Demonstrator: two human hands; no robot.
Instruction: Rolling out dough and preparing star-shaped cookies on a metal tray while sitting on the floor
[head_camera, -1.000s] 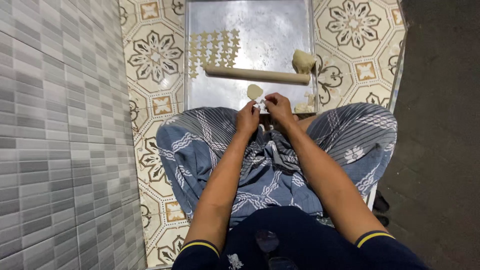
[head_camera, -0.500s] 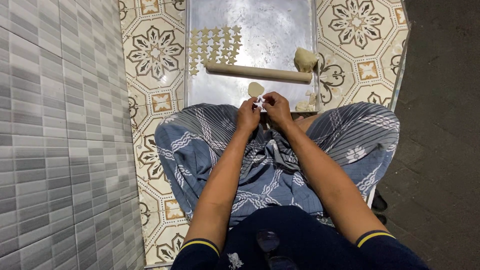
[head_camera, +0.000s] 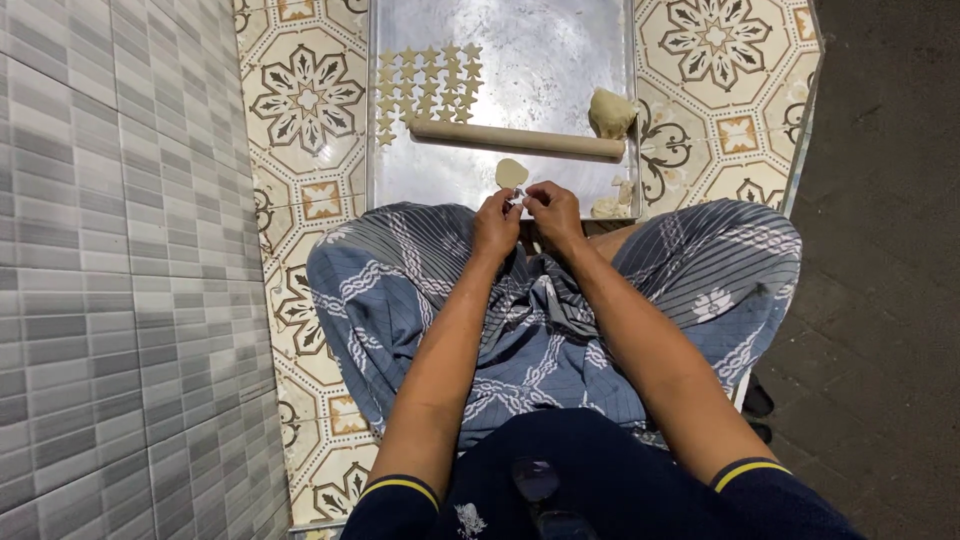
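Both hands pinched on a small metal cutter at the near edge of the metal tray.

The left hand (head_camera: 497, 222) and right hand (head_camera: 553, 210) meet fingertip to fingertip over the lap, each pinching a small shiny cutter (head_camera: 518, 197); the cutter is largely hidden by the fingers, so its long axis and facing cannot be determined. Just beyond it, a small flat dough disc (head_camera: 511, 173) lies on the metal tray (head_camera: 560, 60). A wooden rolling pin (head_camera: 516, 138) lies on the tray with its long axis running left to right, slightly tilted down to the right. Rows of star-shaped dough pieces (head_camera: 426, 85) sit beyond the pin at the left; a dough lump (head_camera: 610, 112) rests at the pin's right end. Dough scraps (head_camera: 612, 203) lie near the right hand.
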